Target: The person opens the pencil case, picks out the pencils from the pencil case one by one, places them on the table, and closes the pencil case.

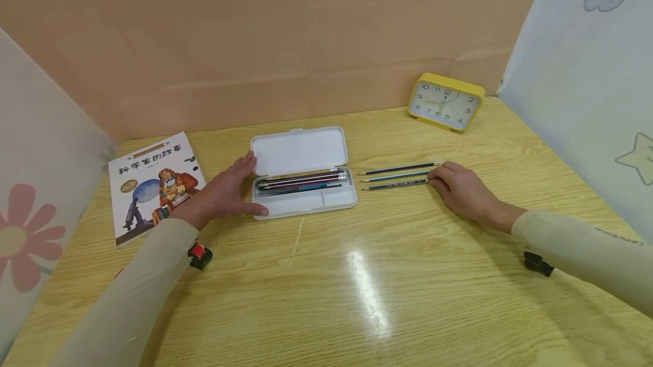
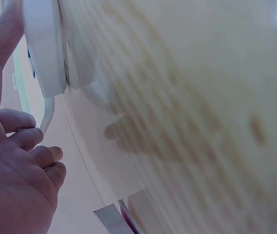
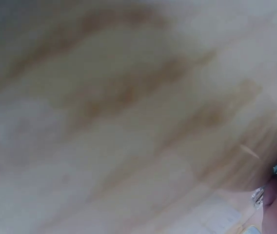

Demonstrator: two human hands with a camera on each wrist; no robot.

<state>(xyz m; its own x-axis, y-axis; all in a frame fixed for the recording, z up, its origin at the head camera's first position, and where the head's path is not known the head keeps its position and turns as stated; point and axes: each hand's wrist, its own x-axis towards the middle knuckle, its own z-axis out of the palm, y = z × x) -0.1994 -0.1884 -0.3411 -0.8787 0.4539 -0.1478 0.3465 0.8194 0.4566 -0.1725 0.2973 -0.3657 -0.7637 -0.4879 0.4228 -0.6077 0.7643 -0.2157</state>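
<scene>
An open white pencil case [image 1: 339, 197] holds several pencils [image 1: 301, 182] in its rear compartment. My left hand [image 1: 227, 194] is at its left side, thumb on the front left corner, fingers beside the raised lid [image 1: 301, 148]. In the left wrist view those fingers [image 2: 26, 139] are loosely bent. Right of the case lie a black pencil [image 1: 403, 168], a green pencil [image 1: 395, 176] and a dark blue pencil [image 1: 395, 185], side by side, points left. My right hand [image 1: 466, 191] pinches the green pencil's right end, which it hides. Its thumb is close to the dark blue pencil's end.
A book [image 1: 153, 185] with an illustrated cover lies on the left of the wooden table [image 1: 316, 299], beneath my left forearm. A yellow alarm clock [image 1: 446, 101] stands at the back right. Walls [image 1: 255, 43] border the table behind and at both sides.
</scene>
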